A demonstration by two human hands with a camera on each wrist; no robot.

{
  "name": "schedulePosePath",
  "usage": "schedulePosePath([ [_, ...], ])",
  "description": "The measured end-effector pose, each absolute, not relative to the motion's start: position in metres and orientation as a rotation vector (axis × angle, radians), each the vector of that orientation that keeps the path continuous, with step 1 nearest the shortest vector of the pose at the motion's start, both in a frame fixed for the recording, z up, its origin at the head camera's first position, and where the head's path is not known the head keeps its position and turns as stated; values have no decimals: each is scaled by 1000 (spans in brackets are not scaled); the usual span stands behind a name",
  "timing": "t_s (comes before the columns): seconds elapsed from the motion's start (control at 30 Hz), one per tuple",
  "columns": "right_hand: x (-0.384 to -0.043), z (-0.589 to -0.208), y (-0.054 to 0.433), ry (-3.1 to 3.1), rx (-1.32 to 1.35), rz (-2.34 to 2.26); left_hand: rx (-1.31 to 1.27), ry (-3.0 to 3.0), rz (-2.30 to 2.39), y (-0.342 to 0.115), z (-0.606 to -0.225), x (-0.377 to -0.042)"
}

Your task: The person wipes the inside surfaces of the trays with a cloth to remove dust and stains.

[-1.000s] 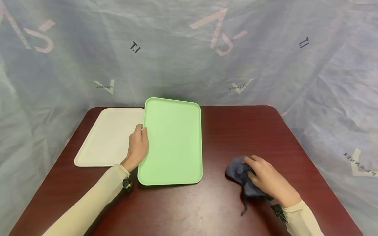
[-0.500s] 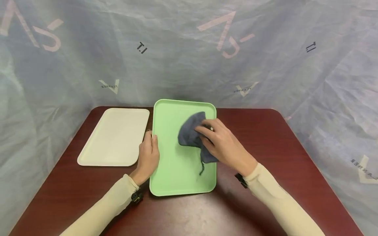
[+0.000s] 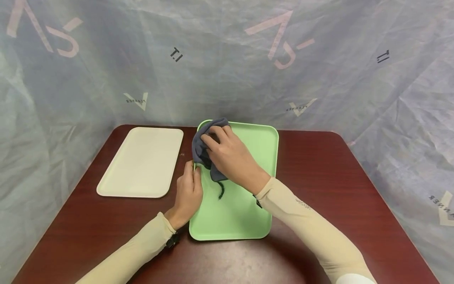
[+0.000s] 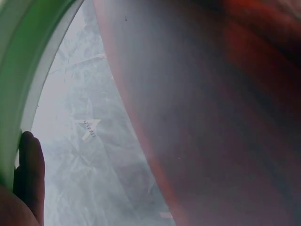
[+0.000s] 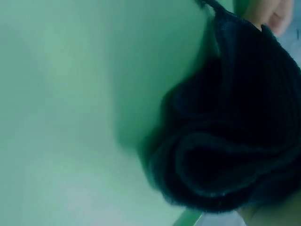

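Observation:
A green tray [image 3: 237,213] is held by its left edge in my left hand [image 3: 188,193], with the thumb over the rim. In the left wrist view the tray's edge [image 4: 28,70] curves along the left side, fingers [image 4: 32,174] beside it. My right hand [image 3: 230,156] grips a bunched dark blue-grey cloth [image 3: 200,144] against the tray's upper left corner. A thin dark cord hangs from the cloth. Close up in the right wrist view, the folded cloth [image 5: 211,155] lies against the green surface.
A cream-white tray [image 3: 142,161] lies flat on the left of the dark red-brown table [image 3: 312,169]. Grey printed sheeting [image 3: 227,71] hangs behind the table and at both sides.
My right hand has carried the cloth from the table at right onto the green tray, then to its upper left corner. The green tray and my left hand have shifted right in view.

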State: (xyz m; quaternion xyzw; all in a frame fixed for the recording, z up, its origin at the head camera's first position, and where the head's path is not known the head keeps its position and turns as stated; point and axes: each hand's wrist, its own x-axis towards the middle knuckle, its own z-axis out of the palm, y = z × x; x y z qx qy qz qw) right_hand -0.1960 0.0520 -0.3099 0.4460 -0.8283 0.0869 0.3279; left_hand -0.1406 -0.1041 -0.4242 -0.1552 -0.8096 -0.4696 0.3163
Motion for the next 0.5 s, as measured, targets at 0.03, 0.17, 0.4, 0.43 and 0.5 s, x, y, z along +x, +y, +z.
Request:
schedulePosePath([
  [0.03,-197,-311,49,-2170,1153,210,-409,-2129,-1236,-103,-423,-140],
  [0.17,-200,-315,43,-2167,1110,184,-405,-2122,-1246,-102,-424,-139],
  [0.4,-202,-317,45,-2150,1093,211,-399,-2118,-1240,-101,-426,-139],
  [0.43,-202,-317,46,-2147,1091,216,-403,-2115,-1241,-101,-426,-140],
  [0.5,-202,-317,48,-2142,1087,228,-410,-2112,-1240,-100,-425,-140],
])
